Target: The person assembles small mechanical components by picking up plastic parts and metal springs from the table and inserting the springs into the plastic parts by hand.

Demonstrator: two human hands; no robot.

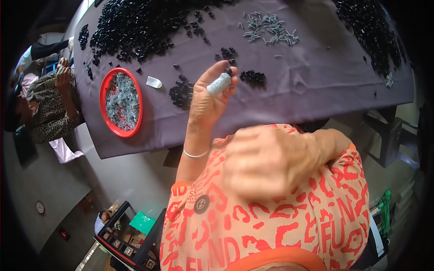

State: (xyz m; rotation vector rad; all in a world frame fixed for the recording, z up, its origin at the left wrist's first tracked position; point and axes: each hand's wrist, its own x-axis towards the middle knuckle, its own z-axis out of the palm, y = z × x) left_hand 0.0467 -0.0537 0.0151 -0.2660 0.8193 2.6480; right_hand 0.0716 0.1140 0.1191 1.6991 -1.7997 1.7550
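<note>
My left hand is raised over the table's near edge, with a white bracelet at its wrist. Its fingers are curled round a small black piece. Against that piece lies a greyish-white, wrapped-looking cover, seemingly on my thumb. Smeared by motion, my right hand hangs in front of my chest, and whatever its fingers hold cannot be made out. Small piles of black pieces lie just beyond my left hand: one to its left, another to its right.
A red oval tray of thin clear-grey parts stands at the left of the cloth-covered table. A white sleeve-like piece lies beside it. Farther back are black heaps and grey pins. Another person sits left.
</note>
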